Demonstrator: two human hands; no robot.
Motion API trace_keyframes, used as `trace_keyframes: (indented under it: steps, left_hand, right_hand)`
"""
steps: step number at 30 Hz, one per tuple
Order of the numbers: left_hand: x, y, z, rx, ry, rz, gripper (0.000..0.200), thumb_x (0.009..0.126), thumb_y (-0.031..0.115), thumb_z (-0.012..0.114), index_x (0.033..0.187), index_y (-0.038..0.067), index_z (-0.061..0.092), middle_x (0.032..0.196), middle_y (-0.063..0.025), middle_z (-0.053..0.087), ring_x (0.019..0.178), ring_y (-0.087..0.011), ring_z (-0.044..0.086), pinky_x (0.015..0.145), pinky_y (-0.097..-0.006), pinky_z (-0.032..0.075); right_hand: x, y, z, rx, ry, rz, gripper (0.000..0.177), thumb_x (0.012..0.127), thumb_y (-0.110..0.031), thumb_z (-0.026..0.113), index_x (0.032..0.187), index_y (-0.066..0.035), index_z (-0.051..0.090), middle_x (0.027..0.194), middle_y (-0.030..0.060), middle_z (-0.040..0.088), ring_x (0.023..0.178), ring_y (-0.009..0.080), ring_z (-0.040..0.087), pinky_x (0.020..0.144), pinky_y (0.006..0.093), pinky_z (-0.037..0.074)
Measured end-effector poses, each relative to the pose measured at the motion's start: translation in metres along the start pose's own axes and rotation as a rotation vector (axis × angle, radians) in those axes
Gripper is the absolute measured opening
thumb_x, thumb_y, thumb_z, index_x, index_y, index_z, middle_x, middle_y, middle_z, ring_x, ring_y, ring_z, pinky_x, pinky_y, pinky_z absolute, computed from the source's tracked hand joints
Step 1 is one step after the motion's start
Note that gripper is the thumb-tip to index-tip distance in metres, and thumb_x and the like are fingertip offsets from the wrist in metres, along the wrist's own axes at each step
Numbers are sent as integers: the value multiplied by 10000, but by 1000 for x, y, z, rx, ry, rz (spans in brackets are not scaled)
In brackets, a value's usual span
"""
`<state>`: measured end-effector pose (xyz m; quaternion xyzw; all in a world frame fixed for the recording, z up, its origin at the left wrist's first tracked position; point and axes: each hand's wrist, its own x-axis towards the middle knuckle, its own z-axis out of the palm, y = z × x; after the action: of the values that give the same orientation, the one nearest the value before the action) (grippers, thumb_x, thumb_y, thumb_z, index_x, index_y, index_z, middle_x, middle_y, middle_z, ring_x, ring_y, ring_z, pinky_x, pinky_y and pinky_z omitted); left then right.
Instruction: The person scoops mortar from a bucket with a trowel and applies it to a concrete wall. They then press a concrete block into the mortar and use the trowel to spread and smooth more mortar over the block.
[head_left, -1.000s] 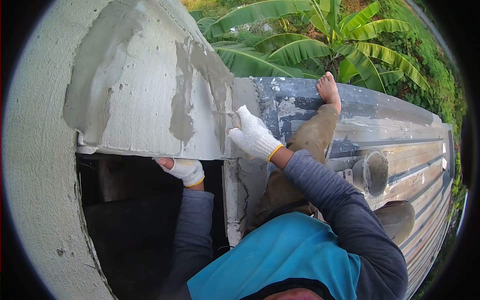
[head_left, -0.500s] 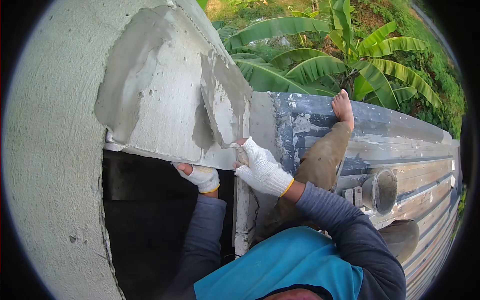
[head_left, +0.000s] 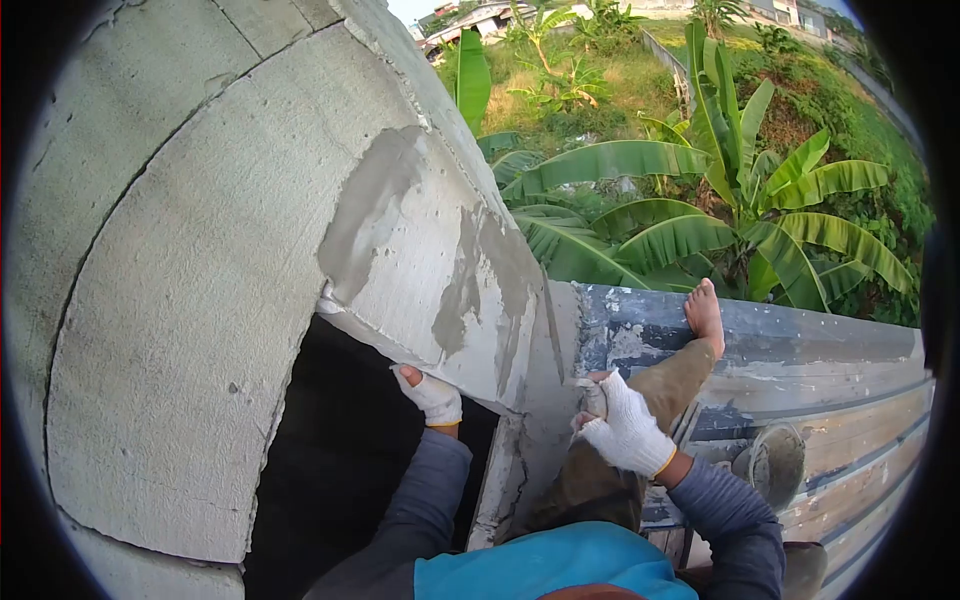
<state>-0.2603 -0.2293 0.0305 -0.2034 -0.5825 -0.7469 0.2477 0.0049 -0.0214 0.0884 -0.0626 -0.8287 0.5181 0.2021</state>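
Note:
My right hand (head_left: pixel 628 430), in a white fingerless knit glove, is closed around the handle of a trowel (head_left: pixel 553 330). The thin blade shows nearly edge-on, beside the right end of the pale wall face. Smeared over this face are patches of grey mortar (head_left: pixel 370 205), with more mortar (head_left: pixel 485 270) close to its right edge. My left hand (head_left: pixel 433 398), gloved the same way, grips the lower wall edge (head_left: pixel 385 345) at the dark opening. Its thumb shows; the other fingers are mostly hidden.
A mortar-stained bucket (head_left: pixel 778 468) stands on the corrugated roof (head_left: pixel 860 420) at right. My bare foot (head_left: pixel 704 312) rests near the roof's far edge. Below me gapes a dark opening (head_left: pixel 340 450). Banana plants (head_left: pixel 740 150) grow beyond the roof.
The view has tilted up and shifted, showing more of the wall and the greenery. My right hand has drawn the trowel off the wall face to the right. My left hand stays at the edge.

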Motion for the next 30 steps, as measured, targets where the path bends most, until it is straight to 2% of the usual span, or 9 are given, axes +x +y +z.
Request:
trace_keyframes:
  steps: [1,4,6,10,16,19,23,26,30]
  left_hand:
    - [3,2,3,106,54,72,740,983,694,345,808,-23,396,847,-107,475,777,-198,461,708,-361,409]
    - [1,1,4,98,72,42,715,998,669,334,819,-20,398,852,-95,470,782,-194,455,705,-362,406]
    - [-1,0,5,101,132,50,696,1013,645,329,824,-22,401,843,-86,466,781,-191,450,711,-355,406]
    - [-4,16,21,35,143,5,664,1027,607,346,865,-33,413,894,-112,480,832,-204,457,768,-368,409]
    - [-2,5,8,124,139,41,595,1044,539,361,864,-28,395,894,-123,464,821,-238,431,777,-383,391]
    - [-4,2,6,220,130,45,569,1043,513,376,817,-9,356,809,-101,409,750,-241,387,706,-387,351]
    - [-8,-5,5,228,137,30,576,1039,526,377,821,-7,357,809,-100,405,747,-239,388,701,-388,350]
    - [-10,-5,7,184,163,44,589,1034,544,376,820,-5,354,802,-94,401,744,-235,386,697,-388,348]
    - [-11,2,8,202,143,41,629,1016,585,385,889,-31,409,862,-130,463,790,-247,433,747,-390,387]
  right_hand:
    - [0,1,-21,262,-10,129,461,856,-124,679,1253,-52,456,949,161,602,792,281,670,644,393,557]
    - [3,22,-76,853,174,253,500,907,-127,640,1337,-87,388,966,89,574,723,160,635,533,296,553]
    - [-4,13,-90,992,491,285,438,928,-108,583,1314,-88,376,906,90,552,587,187,599,510,314,557]
    - [-31,79,-64,652,798,471,302,853,-130,642,1077,-71,448,784,62,539,549,166,556,465,318,505]
    - [3,61,6,696,679,327,470,877,-39,596,1304,-65,399,895,55,566,635,119,575,476,257,505]
    - [43,9,11,172,579,103,471,849,-91,665,1276,-30,477,902,111,607,765,206,621,700,360,512]
    - [121,-30,23,10,538,-171,459,849,-163,690,1247,-42,495,960,189,649,838,356,664,751,425,521]
    - [180,-56,28,-77,415,-103,414,872,-242,669,1199,-55,497,992,247,651,950,449,635,800,464,514]
    - [239,-68,39,-159,395,-111,449,884,-269,658,1235,-47,487,1045,263,653,989,465,627,830,493,504]
